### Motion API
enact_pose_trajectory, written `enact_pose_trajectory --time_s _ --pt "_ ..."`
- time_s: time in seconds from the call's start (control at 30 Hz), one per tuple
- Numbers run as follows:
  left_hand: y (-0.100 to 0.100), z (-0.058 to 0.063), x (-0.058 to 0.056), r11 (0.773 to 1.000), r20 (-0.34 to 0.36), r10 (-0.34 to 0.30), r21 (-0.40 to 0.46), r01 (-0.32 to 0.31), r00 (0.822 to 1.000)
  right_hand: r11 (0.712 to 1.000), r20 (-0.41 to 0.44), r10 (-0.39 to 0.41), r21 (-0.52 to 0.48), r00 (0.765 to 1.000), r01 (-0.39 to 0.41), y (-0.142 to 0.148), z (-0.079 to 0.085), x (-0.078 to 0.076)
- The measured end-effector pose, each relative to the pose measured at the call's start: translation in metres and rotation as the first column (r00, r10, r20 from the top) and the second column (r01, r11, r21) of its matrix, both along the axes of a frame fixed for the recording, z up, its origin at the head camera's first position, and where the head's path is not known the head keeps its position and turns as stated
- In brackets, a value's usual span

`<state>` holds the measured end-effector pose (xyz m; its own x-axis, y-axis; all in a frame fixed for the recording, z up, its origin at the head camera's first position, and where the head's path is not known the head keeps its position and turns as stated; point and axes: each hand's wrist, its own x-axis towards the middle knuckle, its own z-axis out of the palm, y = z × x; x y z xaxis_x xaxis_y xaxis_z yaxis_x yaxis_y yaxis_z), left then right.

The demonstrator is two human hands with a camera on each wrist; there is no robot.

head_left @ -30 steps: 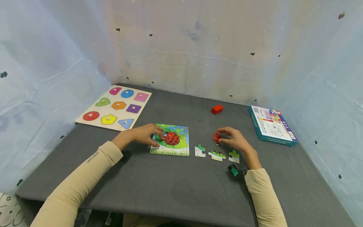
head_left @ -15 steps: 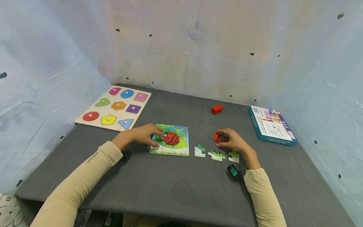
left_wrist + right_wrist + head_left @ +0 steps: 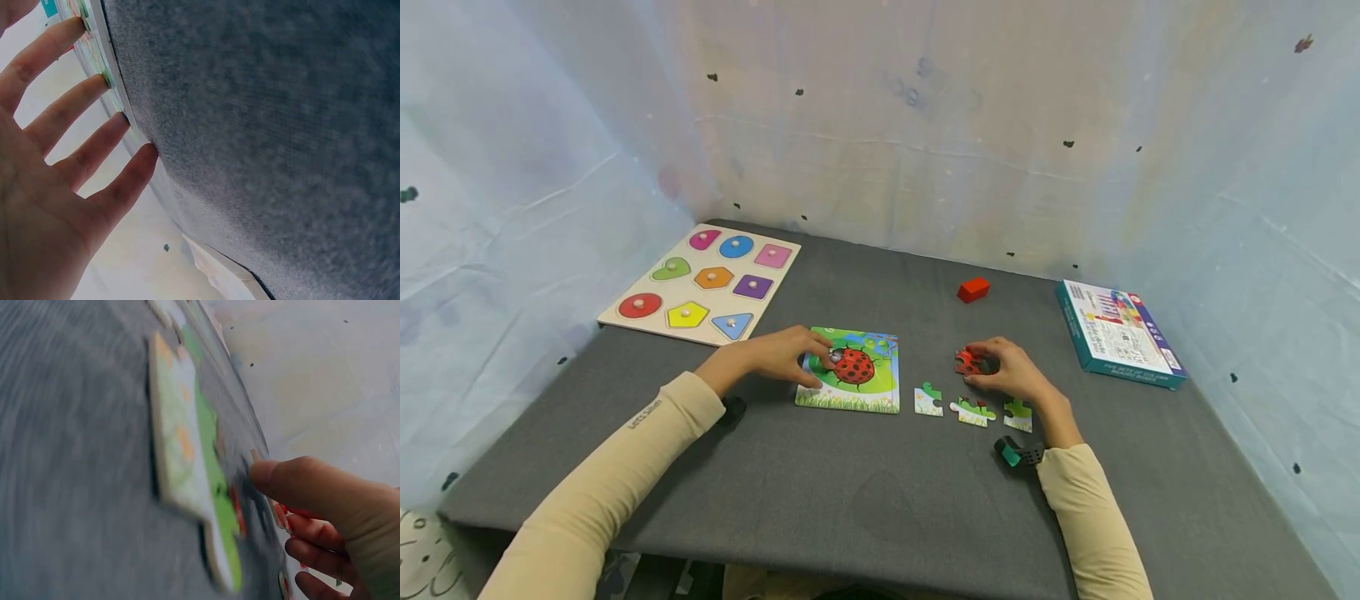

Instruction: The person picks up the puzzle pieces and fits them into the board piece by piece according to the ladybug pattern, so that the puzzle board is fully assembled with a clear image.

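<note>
My left hand (image 3: 778, 357) rests at the left side of a ladybird picture board (image 3: 850, 392), its fingertips touching the board's edge in the left wrist view; the fingers are spread and relaxed. The right hand (image 3: 1018, 371) pinches a red, black-spotted puzzle piece (image 3: 967, 362) between thumb and fingers. In the right wrist view that red piece (image 3: 279, 515) appears tipped against the fingers, partly covered by the thumb. In front of this hand lie a white-and-green corner piece (image 3: 927, 400), a grassy piece (image 3: 973, 412) and another green piece (image 3: 1018, 414). Whatever lies beneath the right palm is hidden.
A wooden shape board (image 3: 752, 308) with knobbed pieces lies at the back left. Behind the puzzle pieces sits a red block (image 3: 973, 290). At the right is a teal-sided box (image 3: 1120, 333). Pale sheeting surrounds the grey table (image 3: 850, 500).
My right hand takes hold of the red spotted piece and shifts slightly left with it. The left hand and the picture board stay where they were.
</note>
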<state>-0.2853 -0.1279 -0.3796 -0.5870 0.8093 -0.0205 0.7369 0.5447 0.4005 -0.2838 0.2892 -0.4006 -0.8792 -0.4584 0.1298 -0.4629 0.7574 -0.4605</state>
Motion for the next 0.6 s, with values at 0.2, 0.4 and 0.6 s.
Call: enact_pose_trajectory --time_s 0.2,0.4,0.6 --pt "0.000 0.002 0.002 0.999 0.001 0.026 -0.030 -0.026 1.000 0.997 -0.032 0.032 -0.072 0.999 -0.034 -0.023 0.006 0.000" --pt "0.001 0.000 0.000 0.999 -0.006 0.027 -0.029 -0.027 1.000 0.984 -0.086 0.109 -0.132 0.990 -0.119 -0.052 0.009 -0.001" --pt "0.001 -0.001 0.001 0.999 0.001 0.035 -0.020 -0.035 0.999 0.970 -0.126 0.180 -0.142 0.976 -0.197 -0.080 0.008 -0.003"
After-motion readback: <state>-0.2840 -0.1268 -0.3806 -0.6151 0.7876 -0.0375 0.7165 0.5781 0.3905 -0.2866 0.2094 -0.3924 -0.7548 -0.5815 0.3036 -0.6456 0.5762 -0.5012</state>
